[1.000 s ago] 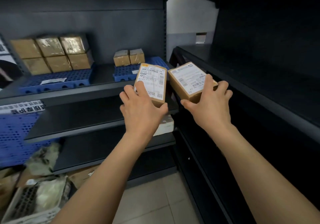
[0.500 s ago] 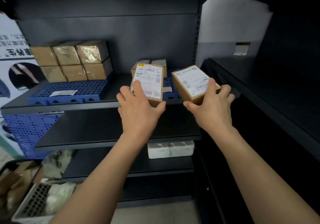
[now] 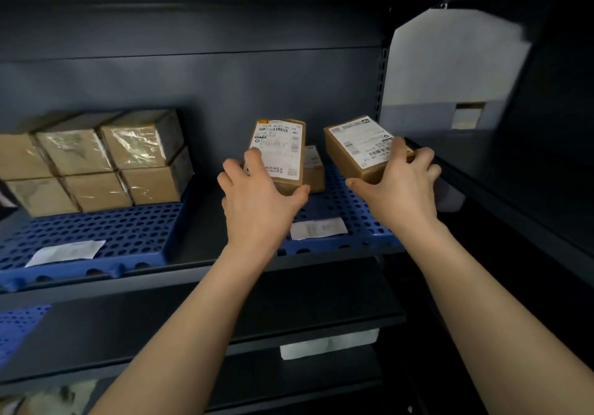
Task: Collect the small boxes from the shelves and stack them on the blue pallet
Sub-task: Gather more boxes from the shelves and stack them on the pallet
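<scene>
Carrying what, and where? — spotter

Me: Well left of the blue pallet (image 3: 337,202), taped boxes (image 3: 96,163) already stacked. Above that pallet: left hand (image 3: 257,205) wrapped round one labelled box (image 3: 279,154); second box (image 3: 356,147) gripped in right hand (image 3: 401,189). Half a second back the pallet was farther off; I've closed in, so set-down looks next.

Spotter: Labels?

Me: Labelled box: orange corner, barcodes, "NO" readable, rest blurred. Second box: barcode, digits too soft. Paper slip (image 3: 318,228) on the pallet's front edge, unreadable.
</scene>
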Tool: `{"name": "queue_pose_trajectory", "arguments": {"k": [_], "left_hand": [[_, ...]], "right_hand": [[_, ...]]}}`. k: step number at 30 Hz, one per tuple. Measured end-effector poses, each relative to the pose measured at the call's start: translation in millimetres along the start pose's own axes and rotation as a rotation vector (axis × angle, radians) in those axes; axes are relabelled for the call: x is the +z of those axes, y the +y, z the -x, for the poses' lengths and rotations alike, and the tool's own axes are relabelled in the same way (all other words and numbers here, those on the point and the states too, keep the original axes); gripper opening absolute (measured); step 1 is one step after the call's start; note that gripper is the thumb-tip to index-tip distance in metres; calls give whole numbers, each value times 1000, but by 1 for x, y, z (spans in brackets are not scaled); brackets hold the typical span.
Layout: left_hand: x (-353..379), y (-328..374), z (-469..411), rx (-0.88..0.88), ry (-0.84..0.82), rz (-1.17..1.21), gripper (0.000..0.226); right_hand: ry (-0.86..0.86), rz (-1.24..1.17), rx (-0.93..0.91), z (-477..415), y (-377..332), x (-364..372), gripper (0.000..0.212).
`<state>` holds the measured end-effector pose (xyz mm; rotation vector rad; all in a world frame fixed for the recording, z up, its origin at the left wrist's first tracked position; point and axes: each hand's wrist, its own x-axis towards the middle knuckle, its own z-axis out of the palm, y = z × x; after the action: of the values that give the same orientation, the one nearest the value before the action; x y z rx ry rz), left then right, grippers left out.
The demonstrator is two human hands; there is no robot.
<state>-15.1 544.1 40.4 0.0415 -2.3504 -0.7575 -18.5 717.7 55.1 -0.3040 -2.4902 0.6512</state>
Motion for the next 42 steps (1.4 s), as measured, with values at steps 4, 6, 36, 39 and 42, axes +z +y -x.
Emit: {"name": "queue_pose_trajectory", "arguments": {"k": [4, 6, 36, 39, 42], "left_hand": [[22, -5, -26, 4, -3, 4, 83], [32, -6, -36, -4, -5, -3, 84], [66, -28, -97, -126, 15, -34, 82], [62, -37, -102, -133, 22, -30, 82], [59, -43, -106, -143, 15, -21, 81]], "right_hand": [[-30, 11, 17, -36, -3, 24, 91], [-63, -7, 35, -49, -1, 36, 90], [-498, -44, 81, -117, 17, 113, 82], [-481, -32, 89, -113, 11, 113, 76], [-468, 0, 86, -111, 10, 114, 70]]}}
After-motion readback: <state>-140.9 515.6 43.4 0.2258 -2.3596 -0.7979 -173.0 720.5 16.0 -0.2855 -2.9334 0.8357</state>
